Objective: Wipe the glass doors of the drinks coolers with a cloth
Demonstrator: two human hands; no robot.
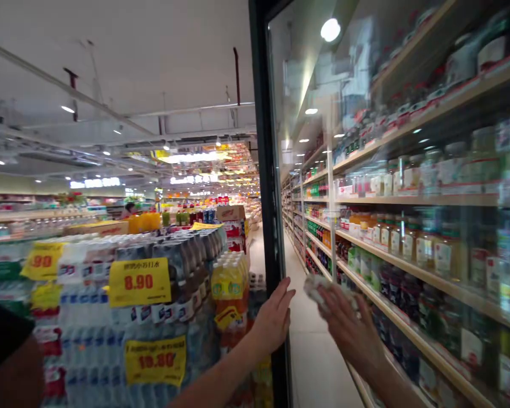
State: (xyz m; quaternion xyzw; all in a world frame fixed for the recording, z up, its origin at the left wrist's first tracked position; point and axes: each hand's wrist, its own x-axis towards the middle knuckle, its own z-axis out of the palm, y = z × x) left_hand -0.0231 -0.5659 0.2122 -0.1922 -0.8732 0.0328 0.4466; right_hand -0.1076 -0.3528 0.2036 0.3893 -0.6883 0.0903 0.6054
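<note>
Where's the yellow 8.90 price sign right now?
In the head view, the yellow 8.90 price sign is left of the black door frame, on the stack of wrapped bottles, above the yellow 19.80 sign.

a single head-worn view looks forward and down along the supermarket aisle [310, 351], very near the glass cooler door [408, 170] on the right, with shrink-wrapped bottled water [89, 317] close on the left and the ceiling [110, 68] above.
</note>
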